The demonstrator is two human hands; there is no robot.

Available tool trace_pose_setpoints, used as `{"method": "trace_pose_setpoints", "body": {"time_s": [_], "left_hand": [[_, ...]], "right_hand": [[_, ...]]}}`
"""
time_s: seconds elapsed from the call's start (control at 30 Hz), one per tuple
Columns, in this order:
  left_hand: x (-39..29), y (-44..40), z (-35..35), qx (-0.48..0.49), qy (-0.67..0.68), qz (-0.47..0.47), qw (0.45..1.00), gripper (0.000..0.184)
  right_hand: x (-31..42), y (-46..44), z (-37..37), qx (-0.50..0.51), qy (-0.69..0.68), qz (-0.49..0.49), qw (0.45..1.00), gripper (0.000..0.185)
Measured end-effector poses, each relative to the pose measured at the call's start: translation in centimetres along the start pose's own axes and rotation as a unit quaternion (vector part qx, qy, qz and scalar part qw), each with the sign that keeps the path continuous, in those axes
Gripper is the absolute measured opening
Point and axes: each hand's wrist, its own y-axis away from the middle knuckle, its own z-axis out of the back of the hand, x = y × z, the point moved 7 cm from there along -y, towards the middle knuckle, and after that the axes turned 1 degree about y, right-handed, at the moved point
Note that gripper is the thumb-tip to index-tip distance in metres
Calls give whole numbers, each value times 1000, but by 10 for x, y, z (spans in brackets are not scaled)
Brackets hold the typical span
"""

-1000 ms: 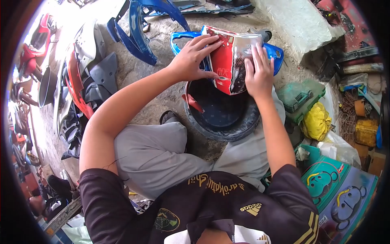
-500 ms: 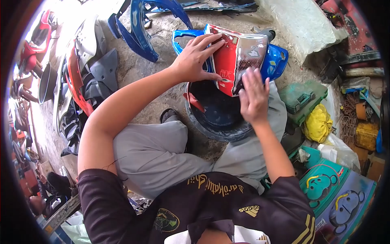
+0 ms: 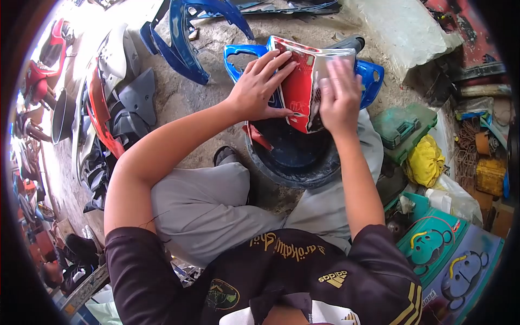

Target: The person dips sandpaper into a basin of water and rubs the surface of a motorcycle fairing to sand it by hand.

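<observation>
A panel with red, white and bare grey patches [image 3: 299,81] and blue side pieces leans over a round black basin [image 3: 292,157]. My left hand [image 3: 262,86] grips its left side, fingers spread over the red face and thumb near the lower edge. On the grey right face lies my right hand [image 3: 340,100], its fingers stretched and blurred at the tips. Whether anything is under that palm is hidden. A red scrap [image 3: 260,136] rests inside the basin's left side.
Blue fairings [image 3: 187,43] lie at the top. Grey, black and red panels [image 3: 103,108] are piled at the left. At the right are a green case [image 3: 403,130], a yellow bag [image 3: 425,160] and teal boxes [image 3: 433,238]. A pale block [image 3: 406,38] stands upper right.
My right hand slid down the panel's right face, then back up over it. The panel shifted and tilted slightly, with my left hand staying on it.
</observation>
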Motion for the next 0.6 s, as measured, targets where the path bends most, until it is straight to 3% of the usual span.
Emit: {"method": "trace_pose_setpoints", "body": {"time_s": [0.07,0.13,0.23,0.4,0.47,0.53,0.6], "left_hand": [[-1,1,1,0,-16,5,1000,118],[-1,2,1,-3,-19,8,1000,118],[-2,2,1,-6,-14,7,1000,118],[0,1,3,10,-14,18,1000,119],[1,0,3,13,-14,18,1000,120],[2,-1,4,12,-12,10,1000,118],[2,-4,3,10,-12,5,1000,117]], "right_hand": [[-24,9,4,-40,-43,-82,995,47],[-11,13,6,-32,-28,-57,997,52],[23,22,2,60,4,52,997,51],[-40,-2,15,-25,-14,-67,997,48],[-20,10,12,1,-37,-19,999,48],[20,37,10,57,-26,92,994,48],[31,57,5,95,-43,119,987,48]]}}
